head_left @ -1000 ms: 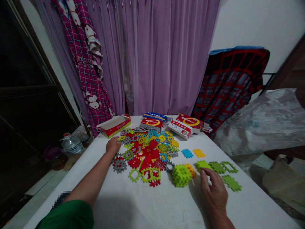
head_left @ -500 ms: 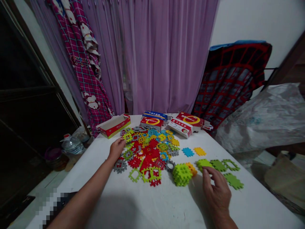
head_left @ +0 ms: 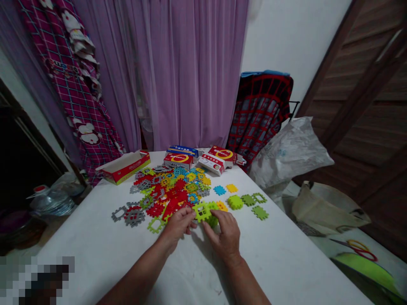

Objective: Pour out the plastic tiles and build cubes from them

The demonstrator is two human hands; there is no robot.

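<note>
My left hand [head_left: 179, 224] is closed, pinching the edge of a lime-green window-shaped interlocking tile [head_left: 201, 212]. My right hand [head_left: 225, 232] has its thumb and fingers around a stack of lime-green tiles [head_left: 212, 219], partly hidden behind the fingers and the held tile. The left hand's tile is up against this stack; whether they are joined I cannot tell. An orange tile [head_left: 221, 206] lies just behind the right hand. In front of the left forearm is a lime-green frame tile [head_left: 155, 225] on the table.
A mixed heap of tiles [head_left: 178, 192] covers the table's middle, with grey tiles [head_left: 134, 216] at its left. Green tiles [head_left: 235, 202], a blue tile [head_left: 219, 190] and a yellow tile [head_left: 232, 188] lie at right. Red boxes [head_left: 178, 160] and an open box [head_left: 127, 167] stand behind.
My left hand has come from the heap's left side to the middle, now with a lime-green tile. My right hand has moved left from the loose green tiles to the stack. The view has turned right.
</note>
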